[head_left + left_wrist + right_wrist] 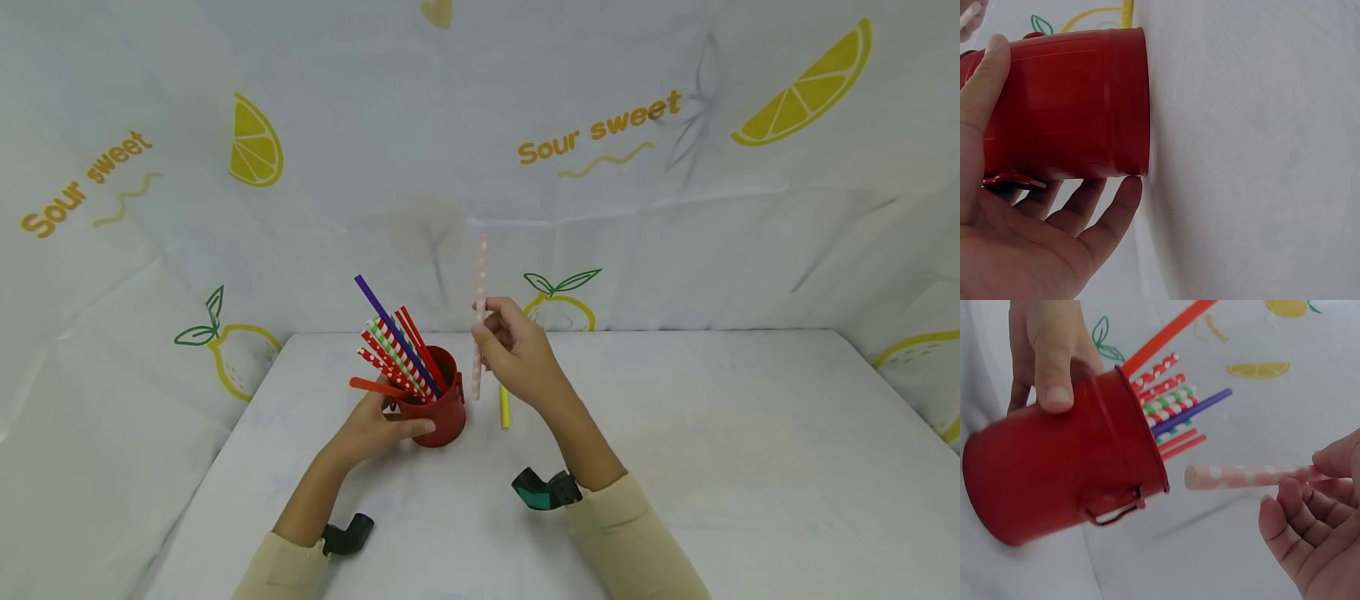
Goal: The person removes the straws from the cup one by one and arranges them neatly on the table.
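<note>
A small red metal bucket stands on the table, packed with several straws: a purple straw, an orange straw, and striped and dotted ones. My left hand grips the bucket from its left side, thumb across the front and fingers behind. Beside the bucket's right side, my right hand pinches a pale pink straw with white dots between thumb and fingertips. That straw is nearly upright. In the right wrist view, the pink straw's lower end is just outside the bucket's rim, apart from it.
A yellow straw lies on the white-covered table, right of the bucket and partly behind my right hand. A white cloth printed with lemons and lettering hangs behind the table and along its sides.
</note>
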Action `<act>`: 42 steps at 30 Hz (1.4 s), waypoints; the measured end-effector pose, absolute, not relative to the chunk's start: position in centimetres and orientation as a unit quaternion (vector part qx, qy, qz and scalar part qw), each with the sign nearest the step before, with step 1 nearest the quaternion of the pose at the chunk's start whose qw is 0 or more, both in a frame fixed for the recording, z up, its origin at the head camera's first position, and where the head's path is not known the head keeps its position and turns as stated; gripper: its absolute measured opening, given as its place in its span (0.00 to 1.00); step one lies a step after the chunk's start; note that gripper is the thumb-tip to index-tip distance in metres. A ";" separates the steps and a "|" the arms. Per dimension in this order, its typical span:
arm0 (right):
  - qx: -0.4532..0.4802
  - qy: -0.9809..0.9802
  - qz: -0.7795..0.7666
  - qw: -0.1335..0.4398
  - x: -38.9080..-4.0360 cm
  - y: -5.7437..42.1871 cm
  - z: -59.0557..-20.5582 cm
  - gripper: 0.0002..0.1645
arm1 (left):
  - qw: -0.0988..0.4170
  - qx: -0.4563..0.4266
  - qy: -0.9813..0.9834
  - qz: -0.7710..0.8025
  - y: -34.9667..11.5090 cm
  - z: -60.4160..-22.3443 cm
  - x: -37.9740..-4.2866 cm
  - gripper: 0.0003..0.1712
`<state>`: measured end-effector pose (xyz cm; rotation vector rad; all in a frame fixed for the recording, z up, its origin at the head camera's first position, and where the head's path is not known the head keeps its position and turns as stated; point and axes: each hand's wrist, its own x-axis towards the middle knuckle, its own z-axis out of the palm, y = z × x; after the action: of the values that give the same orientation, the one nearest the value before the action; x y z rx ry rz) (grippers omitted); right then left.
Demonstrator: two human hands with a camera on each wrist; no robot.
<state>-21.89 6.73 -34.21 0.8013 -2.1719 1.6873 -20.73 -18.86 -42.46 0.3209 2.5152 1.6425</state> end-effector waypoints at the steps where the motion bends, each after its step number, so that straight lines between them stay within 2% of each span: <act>1: 0.273 -0.760 0.573 0.143 -22.0 7.0 -34.3 0.18 | 0.061 0.106 0.831 0.543 -18.9 -42.4 -20.7 0.50; 5: 0.257 -0.792 0.532 0.154 -22.5 7.8 -34.5 0.24 | 0.065 0.102 0.830 0.545 -18.8 -42.3 -20.6 0.50; 18: 0.213 -0.841 0.483 0.123 -23.2 8.8 -34.9 0.31 | 0.067 0.105 0.831 0.543 -19.1 -42.5 -20.8 0.51; 28: 0.136 -0.870 0.473 0.022 -24.4 9.9 -36.0 0.34 | 0.067 0.112 0.824 0.551 -19.0 -42.5 -20.7 0.50; 42: 0.092 -0.892 0.441 -0.032 -25.3 10.5 -37.5 0.36 | 0.067 0.113 0.824 0.552 -19.0 -42.4 -20.7 0.50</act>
<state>-25.34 10.48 -37.55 0.2940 -2.8606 1.4149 -20.71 -19.01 -42.40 0.3409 2.4832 1.6629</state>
